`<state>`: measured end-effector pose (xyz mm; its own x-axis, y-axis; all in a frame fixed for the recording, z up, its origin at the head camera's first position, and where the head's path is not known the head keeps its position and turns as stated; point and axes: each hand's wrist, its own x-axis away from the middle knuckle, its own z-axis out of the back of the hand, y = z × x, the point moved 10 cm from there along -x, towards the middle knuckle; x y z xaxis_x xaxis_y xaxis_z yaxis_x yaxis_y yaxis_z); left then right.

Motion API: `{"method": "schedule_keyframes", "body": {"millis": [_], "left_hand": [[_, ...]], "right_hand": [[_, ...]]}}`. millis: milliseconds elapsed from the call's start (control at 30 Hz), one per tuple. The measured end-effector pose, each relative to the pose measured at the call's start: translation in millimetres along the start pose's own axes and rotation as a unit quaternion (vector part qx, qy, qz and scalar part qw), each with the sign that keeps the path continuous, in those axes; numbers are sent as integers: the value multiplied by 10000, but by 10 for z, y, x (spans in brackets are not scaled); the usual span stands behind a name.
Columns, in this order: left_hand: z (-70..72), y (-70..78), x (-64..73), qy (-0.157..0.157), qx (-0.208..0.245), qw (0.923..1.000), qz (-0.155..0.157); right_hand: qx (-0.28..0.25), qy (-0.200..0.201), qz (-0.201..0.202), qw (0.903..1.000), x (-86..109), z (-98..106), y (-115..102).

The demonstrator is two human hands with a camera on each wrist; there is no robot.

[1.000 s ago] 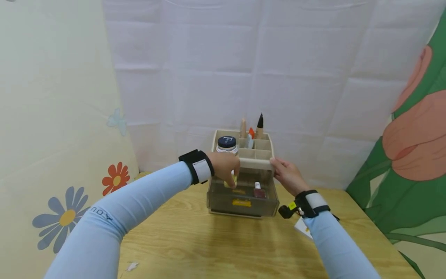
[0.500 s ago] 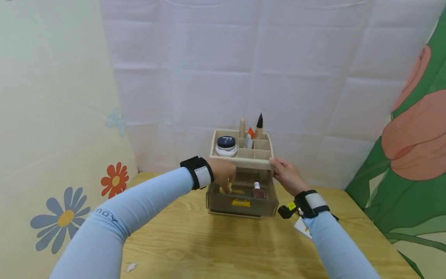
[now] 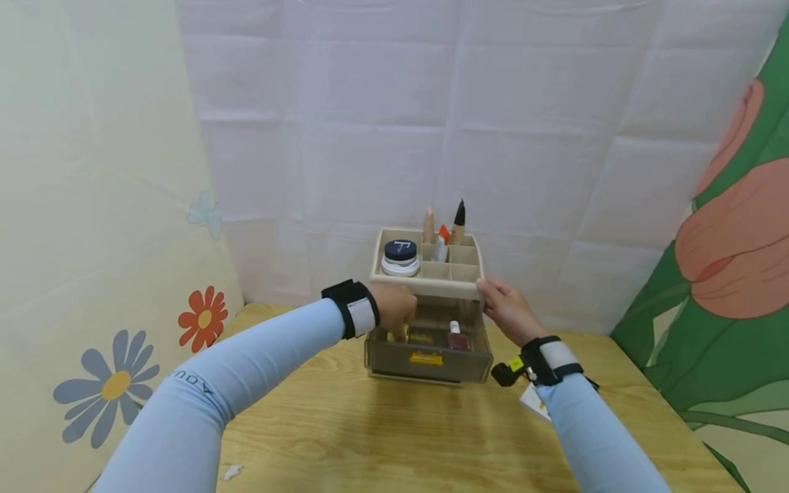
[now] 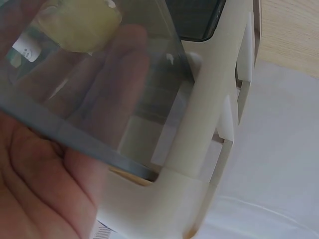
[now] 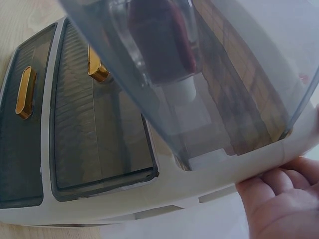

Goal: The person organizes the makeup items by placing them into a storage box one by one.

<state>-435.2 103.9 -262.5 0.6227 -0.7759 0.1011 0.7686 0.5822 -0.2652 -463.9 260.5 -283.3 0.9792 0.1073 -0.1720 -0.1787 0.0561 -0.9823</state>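
Observation:
A cream makeup organizer (image 3: 425,287) stands on the table with its tinted top drawer (image 3: 456,366) pulled out. My left hand (image 3: 394,305) reaches down into the drawer's left side, its fingers about a yellow nail polish bottle (image 4: 82,22) with a white cap. Through the clear drawer wall the left wrist view shows that bottle between thumb and fingers. On the drawer's right side lies a dark red nail polish bottle (image 3: 458,338), white cap towards the back. My right hand (image 3: 511,311) grips the organizer's right front corner, fingers curled against its edge.
Atop the organizer sit a dark-lidded jar (image 3: 401,253), a black-tipped pen (image 3: 459,222), a beige pencil-like stick (image 3: 429,226) and an orange-capped tube (image 3: 442,245). Lower drawers (image 5: 99,119) with gold handles are closed. A white card (image 3: 535,402) lies by the right wrist.
My left hand has lowered the yellow bottle from above the drawer down into its left side, uncovering the jar. It barely moves in the last half second. My right hand keeps its place.

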Motion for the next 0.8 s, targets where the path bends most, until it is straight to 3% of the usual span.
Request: {"method": "schedule_keyframes", "body": {"millis": [433,533,667,800], "left_hand": [[4,51,8,38,-483,9988,29],[10,69,20,-3,-375,9993,-45],[146,42,94,14,51,9999,102],[386,-12,190,331,154,9990,269]], "right_hand": [[-15,-21,-48,10000,11,-8,1],[-6,-21,-40,10000,16,-15,9],[-11,-6,-52,10000,14,-16,14],[19,-39,-9,10000,8,-11,-14]]}}
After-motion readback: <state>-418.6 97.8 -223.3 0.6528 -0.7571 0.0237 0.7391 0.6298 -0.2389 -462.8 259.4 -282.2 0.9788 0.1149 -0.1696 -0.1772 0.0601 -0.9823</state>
